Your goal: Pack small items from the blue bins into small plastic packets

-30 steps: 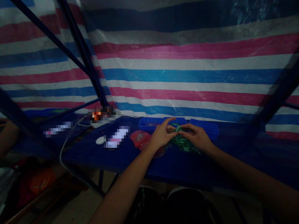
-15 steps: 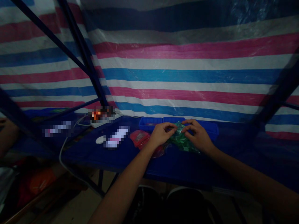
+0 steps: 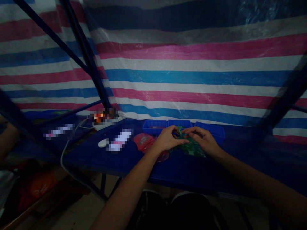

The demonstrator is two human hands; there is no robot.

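A crinkled, shiny green plastic bag lies on the blue table in front of me. Its narrow upper part is bunched upward between my hands. My left hand is closed at that bunched part, with the thumb stretched across to the right. From the other side, my right hand pinches the same part, its fingers bent and close together. The fingertips overlap the plastic, so the exact grip is partly hidden. Just left of my left hand lie red plastic packets, partly covered by my wrist.
Blue trays line the table's back edge. Farther left are a white round object, a blurred-out phone-like shape and a white power strip with a cable. Blue metal poles frame the striped sheet. Another person's arm shows at far left.
Both hands have closed in around the top of the green plastic bag, which is now narrower and more gathered. The left thumb has swung right, and the right fingers have come down and together.
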